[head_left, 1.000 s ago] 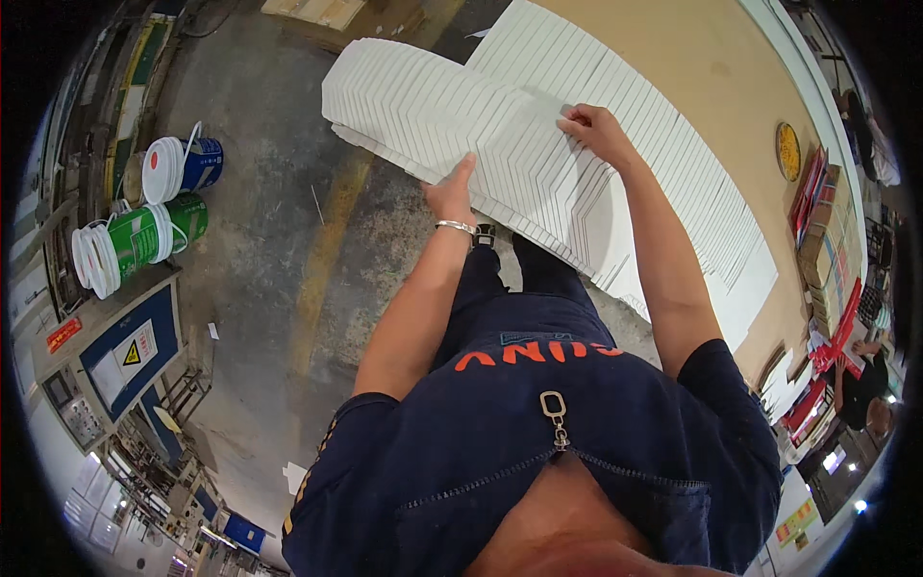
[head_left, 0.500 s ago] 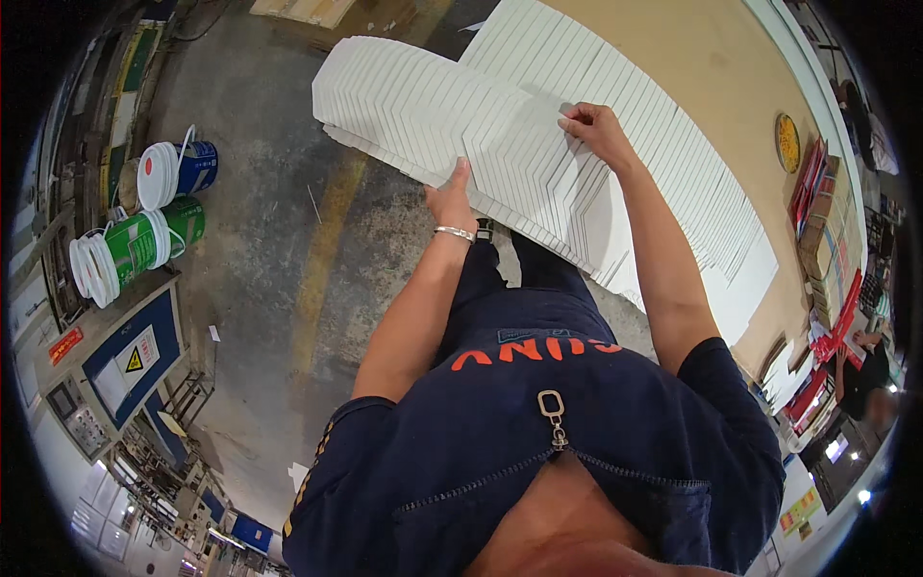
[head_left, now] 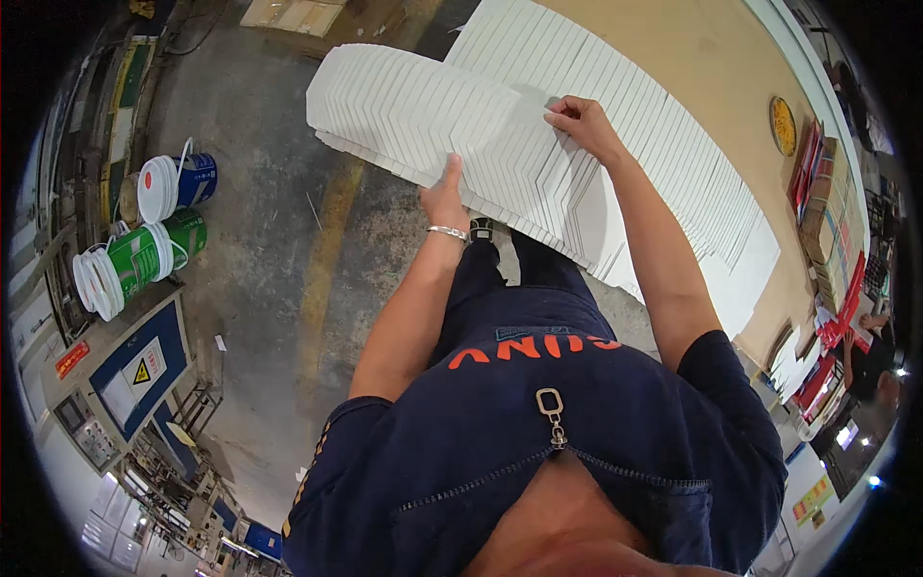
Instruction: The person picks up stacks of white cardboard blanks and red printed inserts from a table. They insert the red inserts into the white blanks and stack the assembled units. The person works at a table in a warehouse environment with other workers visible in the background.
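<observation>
A fanned row of white die-cut card sheets [head_left: 385,106] stretches in front of me, the sheets overlapping like shingles with angled, notched edges. My left hand [head_left: 445,200] holds its near edge from below, the thumb lying on top. Above the same sheets is my right hand [head_left: 582,125], its thumb and forefinger pinched together. A small greyish bit shows at those fingertips; I cannot make out what it is. Beyond the right hand, a second fanned row of white card sheets [head_left: 615,87] lies on a tan tabletop [head_left: 673,38].
A round yellow-orange dish [head_left: 783,126] and a pile of red and brown packs [head_left: 825,216] are at the tabletop's right. Green [head_left: 135,264] and blue [head_left: 197,180] buckets stand left, near a control cabinet [head_left: 135,375]. A wooden pallet [head_left: 293,14] lies ahead. Another person [head_left: 870,361] is far right.
My right hand has shifted slightly left and up over the sheets, still pinched. The left hand keeps its hold, and the view has moved a little.
</observation>
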### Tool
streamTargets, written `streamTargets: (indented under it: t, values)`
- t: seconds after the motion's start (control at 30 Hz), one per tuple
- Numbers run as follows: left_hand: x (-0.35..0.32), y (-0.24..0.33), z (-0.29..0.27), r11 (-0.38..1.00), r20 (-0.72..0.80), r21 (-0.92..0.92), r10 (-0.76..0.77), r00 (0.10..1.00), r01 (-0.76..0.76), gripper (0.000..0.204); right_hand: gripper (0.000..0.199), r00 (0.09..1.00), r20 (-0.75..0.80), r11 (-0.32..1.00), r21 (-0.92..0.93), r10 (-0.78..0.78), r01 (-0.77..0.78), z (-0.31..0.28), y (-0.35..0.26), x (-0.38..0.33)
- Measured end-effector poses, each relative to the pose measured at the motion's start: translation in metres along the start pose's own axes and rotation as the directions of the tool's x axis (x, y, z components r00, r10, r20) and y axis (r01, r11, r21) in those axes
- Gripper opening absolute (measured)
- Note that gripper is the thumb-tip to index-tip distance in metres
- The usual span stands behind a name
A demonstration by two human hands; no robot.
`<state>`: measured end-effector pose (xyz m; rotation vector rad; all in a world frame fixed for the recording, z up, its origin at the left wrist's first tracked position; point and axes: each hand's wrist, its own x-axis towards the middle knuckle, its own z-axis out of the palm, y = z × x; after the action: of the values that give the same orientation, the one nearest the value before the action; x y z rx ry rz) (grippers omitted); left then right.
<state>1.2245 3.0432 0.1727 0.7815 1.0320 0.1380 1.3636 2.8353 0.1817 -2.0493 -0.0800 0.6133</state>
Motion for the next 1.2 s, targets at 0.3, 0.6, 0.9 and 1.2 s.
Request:
streamTargets:
  t: [0.3, 0.6, 0.9, 1.2]
  values:
    - [0.019, -0.015, -0.007, 0.995, -0.002, 0.082, 0.065, 0.998, -0.065, 0.082, 0.021, 1.000, -0.012, 0.996, 0.090, -0.012, 0.013, 0.000, 0.007, 0.003]
    - [0.009, -0.007, 0.003, 0.998, -0.062, 0.048, 0.053, 0.997, -0.050, 0.082, 0.022, 0.998, 0.051, 0.997, 0.066, 0.023, -0.026, -0.012, 0.005, -0.005]
    - [0.013, -0.015, -0.004, 0.985, -0.144, 0.168, 0.063, 0.987, -0.039, 0.066, 0.024, 0.999, 0.036, 1.000, 0.002, -0.017, 0.017, -0.016, 0.001, -0.007]
    - [-0.006, -0.016, -0.002, 0.977, 0.003, 0.085, -0.198, 0.980, 0.197, 0.047, 0.028, 0.999, 0.013, 0.999, -0.023, 0.034, -0.033, -0.024, 0.010, -0.023]
